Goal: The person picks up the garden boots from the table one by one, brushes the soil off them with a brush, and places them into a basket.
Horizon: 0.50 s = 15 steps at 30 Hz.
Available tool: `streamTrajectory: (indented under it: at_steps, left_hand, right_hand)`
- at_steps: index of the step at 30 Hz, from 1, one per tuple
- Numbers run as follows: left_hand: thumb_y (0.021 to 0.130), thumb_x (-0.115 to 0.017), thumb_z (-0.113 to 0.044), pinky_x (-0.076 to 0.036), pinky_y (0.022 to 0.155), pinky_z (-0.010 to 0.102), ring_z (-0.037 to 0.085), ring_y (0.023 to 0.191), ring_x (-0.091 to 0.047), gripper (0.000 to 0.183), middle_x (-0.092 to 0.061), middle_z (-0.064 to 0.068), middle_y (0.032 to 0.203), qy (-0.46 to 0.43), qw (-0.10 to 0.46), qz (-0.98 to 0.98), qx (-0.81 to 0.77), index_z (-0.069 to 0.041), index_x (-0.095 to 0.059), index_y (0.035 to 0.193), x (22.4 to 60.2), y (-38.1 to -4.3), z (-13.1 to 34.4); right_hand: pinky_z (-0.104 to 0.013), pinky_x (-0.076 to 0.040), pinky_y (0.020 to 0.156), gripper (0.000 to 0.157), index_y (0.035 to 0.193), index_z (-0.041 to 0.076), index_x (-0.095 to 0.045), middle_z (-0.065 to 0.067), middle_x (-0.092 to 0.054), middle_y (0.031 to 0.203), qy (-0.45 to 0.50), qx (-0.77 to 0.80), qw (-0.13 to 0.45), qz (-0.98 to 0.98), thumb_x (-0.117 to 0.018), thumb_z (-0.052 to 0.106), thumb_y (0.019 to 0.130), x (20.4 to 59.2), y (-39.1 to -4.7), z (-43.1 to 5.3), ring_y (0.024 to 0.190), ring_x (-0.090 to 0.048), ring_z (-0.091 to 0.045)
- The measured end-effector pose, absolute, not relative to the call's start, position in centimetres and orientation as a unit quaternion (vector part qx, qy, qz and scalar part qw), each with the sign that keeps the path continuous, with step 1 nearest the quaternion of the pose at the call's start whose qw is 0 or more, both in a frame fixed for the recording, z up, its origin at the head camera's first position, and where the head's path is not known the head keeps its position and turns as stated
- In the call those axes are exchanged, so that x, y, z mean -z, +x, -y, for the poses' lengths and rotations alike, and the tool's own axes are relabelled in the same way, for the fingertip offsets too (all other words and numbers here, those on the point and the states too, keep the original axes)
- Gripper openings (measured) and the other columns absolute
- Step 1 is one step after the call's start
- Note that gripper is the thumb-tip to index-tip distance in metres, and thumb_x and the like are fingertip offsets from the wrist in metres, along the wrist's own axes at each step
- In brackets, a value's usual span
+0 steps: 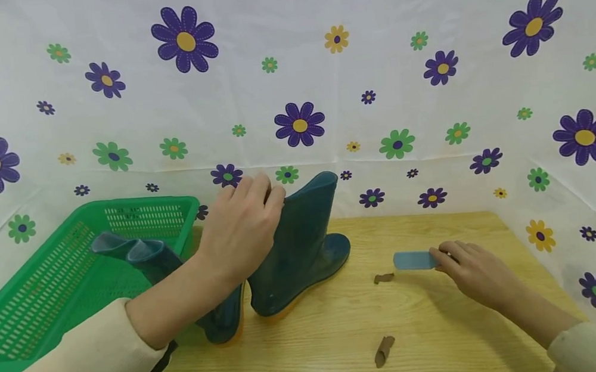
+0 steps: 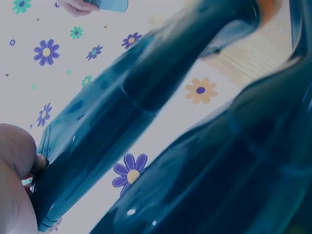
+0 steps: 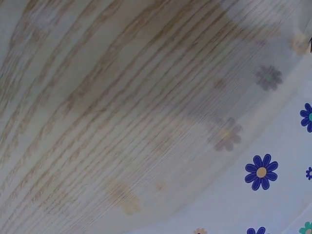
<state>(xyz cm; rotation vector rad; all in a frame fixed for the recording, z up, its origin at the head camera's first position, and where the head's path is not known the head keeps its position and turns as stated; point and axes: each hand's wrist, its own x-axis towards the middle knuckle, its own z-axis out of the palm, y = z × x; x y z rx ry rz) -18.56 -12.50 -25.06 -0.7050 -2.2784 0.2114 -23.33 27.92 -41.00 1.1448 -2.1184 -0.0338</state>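
My left hand [image 1: 245, 224] grips the top of a dark teal rubber boot [image 1: 301, 251] with an orange-yellow sole. This boot leans to the right, its toe pointing right and its heel close over the table. In the left wrist view, the thumb and fingers pinch the rim of the shaft [image 2: 97, 146]. A second rubber boot [image 1: 157, 262] stands to the left, partly hidden by my left forearm. My right hand [image 1: 473, 268] holds a flat light-blue piece [image 1: 413, 260] by one end, above the table. The right wrist view shows neither hand.
A green plastic basket [image 1: 76, 211] with slotted walls sits at the left. Two curled brown scraps [image 1: 384, 277] lie on the wooden table [image 1: 441, 328], one nearer the front. A white floral cloth [image 1: 288, 79] hangs behind and along the sides.
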Motion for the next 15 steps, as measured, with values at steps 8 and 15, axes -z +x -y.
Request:
streamTrajectory:
  at_steps: [8,15]
  left_hand:
    - [0.089,-0.059,-0.014,-0.041,0.059,0.028,0.020,0.074,-0.051,0.009,-0.056,0.005,0.083,-0.318,0.332,0.886,-0.061,-0.008,-0.063,0.095,25.0,-15.1,12.0]
    - [0.090,-0.060,-0.026,-0.049,0.072,0.027,0.014,0.078,-0.054,0.015,-0.059,-0.001,0.085,-0.385,0.255,0.887,-0.006,-0.012,-0.065,0.093,24.4,-11.8,10.0]
  right_hand:
    - [-0.034,-0.054,0.061,0.052,0.102,0.000,-0.066,-0.011,-0.061,0.089,0.431,0.008,0.354,0.830,-0.027,0.034,0.102,40.8,-23.2,-28.0,0.071,-0.063,-0.022]
    - [-0.031,-0.052,0.058,0.053,0.103,0.001,-0.066,-0.009,-0.060,0.088,0.422,0.008,0.354,0.835,-0.026,0.036,0.102,40.8,-23.2,-28.1,0.067,-0.061,-0.019]
